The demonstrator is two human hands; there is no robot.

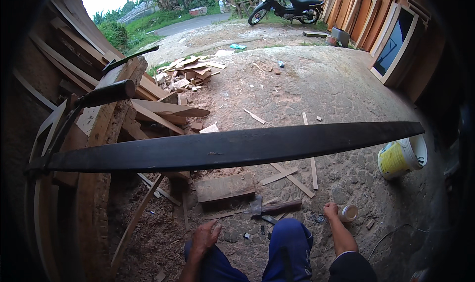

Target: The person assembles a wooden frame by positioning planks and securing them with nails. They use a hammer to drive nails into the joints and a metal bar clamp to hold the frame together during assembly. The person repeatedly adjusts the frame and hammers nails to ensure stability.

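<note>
A long dark plank (232, 144) stretches across the view in front of me, its left end at a clamp (106, 94) with a dark handle on the wooden workbench (94, 183). My left hand (205, 236) is beside my left knee, fingers partly stretched and apart, with nothing in it. Down at the right, my right hand (330, 211) is closed beside a small round container (348, 213); whatever its fingers hold is hidden. Between my hands, a hatchet (274, 208) with a wooden handle lies on the ground near a wood block (225, 187).
Thin wood strips (292, 180) lie beyond the hatchet. A white and yellow bucket (401, 158) leans at the right, below the plank's end. Offcuts (190, 76) are heaped beyond the bench. Farther off are a motorcycle (287, 7) and a framed panel (393, 44).
</note>
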